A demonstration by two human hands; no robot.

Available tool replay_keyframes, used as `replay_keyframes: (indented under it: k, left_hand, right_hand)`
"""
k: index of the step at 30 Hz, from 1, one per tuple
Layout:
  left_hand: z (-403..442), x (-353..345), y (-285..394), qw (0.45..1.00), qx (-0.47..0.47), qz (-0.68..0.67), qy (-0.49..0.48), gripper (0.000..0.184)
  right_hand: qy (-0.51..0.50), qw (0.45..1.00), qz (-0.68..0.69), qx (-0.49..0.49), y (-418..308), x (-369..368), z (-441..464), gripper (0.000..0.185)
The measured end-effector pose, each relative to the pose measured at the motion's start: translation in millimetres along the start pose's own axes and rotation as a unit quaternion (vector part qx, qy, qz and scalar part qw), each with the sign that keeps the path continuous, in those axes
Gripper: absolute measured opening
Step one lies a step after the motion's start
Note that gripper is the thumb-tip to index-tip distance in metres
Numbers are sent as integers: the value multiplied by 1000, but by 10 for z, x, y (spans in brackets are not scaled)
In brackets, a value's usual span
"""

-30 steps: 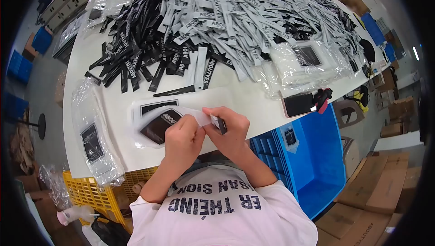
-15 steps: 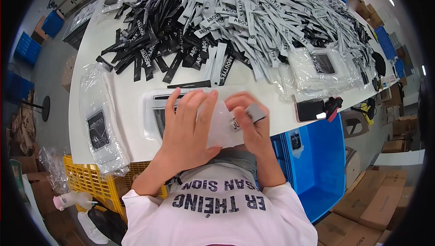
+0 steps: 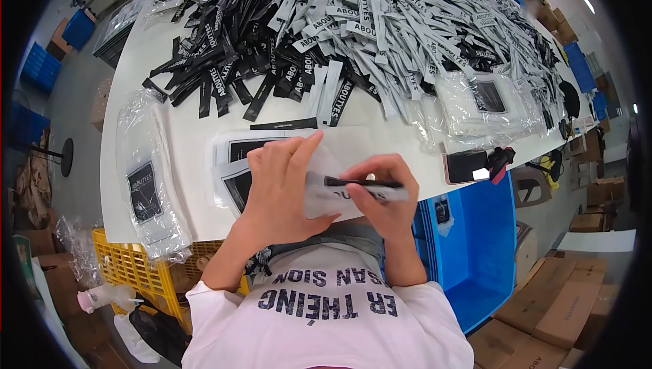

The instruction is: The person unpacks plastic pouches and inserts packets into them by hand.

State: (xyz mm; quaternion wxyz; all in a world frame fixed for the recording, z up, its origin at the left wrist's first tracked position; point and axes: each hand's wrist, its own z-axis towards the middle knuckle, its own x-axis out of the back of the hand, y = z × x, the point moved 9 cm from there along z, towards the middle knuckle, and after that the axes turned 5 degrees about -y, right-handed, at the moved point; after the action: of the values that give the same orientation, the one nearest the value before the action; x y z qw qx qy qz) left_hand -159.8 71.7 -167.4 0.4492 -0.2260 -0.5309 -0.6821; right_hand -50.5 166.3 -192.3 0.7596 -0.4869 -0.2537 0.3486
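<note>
My right hand [image 3: 387, 196] pinches a white stick packet [image 3: 339, 194] and a black stick packet [image 3: 373, 183], their left ends at the mouth of a translucent pouch. Around that pouch [image 3: 234, 184], which has a black printed label, my left hand [image 3: 282, 182] is closed, with some fingers raised. More flat pouches [image 3: 221, 148] lie on the table under it. A single black packet [image 3: 284, 124] rests just beyond. Farther back, black packets [image 3: 224, 57] and white packets [image 3: 387, 23] form a big heap.
Plastic-wrapped pouch bundles lie at the left [image 3: 144, 186] and right [image 3: 485, 101] of the white table [image 3: 197, 128]. A phone [image 3: 466, 167] sits at the right edge. Below are a blue bin [image 3: 475, 240], a yellow crate [image 3: 129, 264] and cardboard boxes [image 3: 570, 301].
My hands were close together a second ago. My right hand has moved rightward and the packets now point left at the pouch. The left hand has shifted onto the pouch.
</note>
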Motion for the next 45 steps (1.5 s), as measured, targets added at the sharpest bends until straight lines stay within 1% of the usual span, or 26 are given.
replay_keyframes:
  k: [3, 4, 5, 7, 9, 10, 13, 14, 15, 17, 18, 19, 20, 21, 22, 23, 24, 25, 28, 30, 33, 34, 35, 37, 41, 45]
  left_hand:
    - [-16, -52, 83, 999, -16, 27, 11, 105]
    - [-15, -38, 91, 999, -16, 21, 23, 104]
    - [-16, -36, 87, 999, -11, 26, 26, 104]
    - [-27, -34, 74, 999, 0, 36, 33, 104]
    - [-30, -25, 53, 997, 15, 52, 52, 105]
    - [-28, -20, 40, 996, 22, 61, 61, 105]
    - [-38, 21, 41, 991, 13, 74, 107, 107]
    - [-46, 30, 49, 991, 13, 77, 111, 105]
    - [-50, 47, 59, 990, 12, 81, 115, 104]
    - [-39, 87, 45, 993, 17, 61, 102, 102]
    - [-36, 134, 11, 995, 24, 37, 85, 102]
    - [-38, 175, -18, 997, 32, 13, 67, 101]
    - [-66, 275, -92, 993, 68, -35, 93, 69]
    - [-115, 247, -259, 982, 122, -128, 69, 56]
    - [-184, 207, -424, 959, 174, -220, 44, 43]
    - [-244, 126, -537, 924, 224, -309, 20, 30]
    - [-228, 207, -483, 930, 198, -299, 80, 10]
    - [-253, 176, -500, 923, 213, -314, 70, 11]
    - [-340, 85, -566, 890, 247, -378, 68, 13]
    - [-399, 31, -644, 854, 252, -444, 99, 14]
    - [-389, 37, -536, 831, 226, -495, 118, 14]
    - [-401, 13, -509, 836, 240, -484, 100, 11]
    - [-392, 49, -476, 861, 212, -449, 108, 10]
    - [-382, 84, -400, 905, 154, -377, 123, 9]
    - [-382, 144, -271, 917, 115, -347, 158, 9]
    - [-277, 30, -82, 934, 85, -333, 97, 11]
  right_hand:
    - [106, 994, -22, -15, 119, 81, 57, 56]
    - [167, 981, -14, -97, 227, 159, -14, 70]
    - [188, 976, -91, -65, 159, 213, -21, 75]
    - [197, 978, -60, -12, 170, 200, -34, 70]
    - [147, 961, -224, 67, -76, 73, 52, 56]
    - [110, 949, -286, 73, -145, -1, 64, 37]
    - [-44, 967, -225, 110, -175, -236, 97, 29]
    - [-81, 988, -128, 34, -41, -297, 56, 26]
    - [-103, 989, -108, 10, 22, -331, 54, 26]
    - [-146, 986, -68, -37, 141, -388, 49, 27]
    - [-102, 989, -30, -98, 236, -311, 26, 28]
    - [-92, 991, 9, -100, 228, -293, 35, 28]
    - [-80, 990, 49, -102, 217, -271, 50, 28]
    - [-68, 988, 89, -103, 214, -239, 75, 29]
    - [-134, 989, 13, -63, 177, -264, 93, 27]
    - [-170, 985, -7, -37, 132, -308, 104, 27]
    - [-206, 978, -27, -11, 83, -362, 108, 26]
    - [-241, 969, -47, 14, 33, -424, 94, 26]
    - [-222, 973, -66, -19, -27, -391, 121, 20]
    - [-57, 991, 76, -92, -23, -261, 136, 16]
    - [13, 979, 140, -151, 89, -194, 76, 9]
    - [-23, 984, 98, -145, 231, -177, -7, 9]
    - [-59, 987, 56, -139, 270, -205, -42, 8]
    - [-31, 993, 52, -104, 172, -178, -62, 7]
    - [2, 992, 111, -64, 122, -189, -68, 7]
    - [-26, 991, 112, -66, 135, -190, -113, 8]
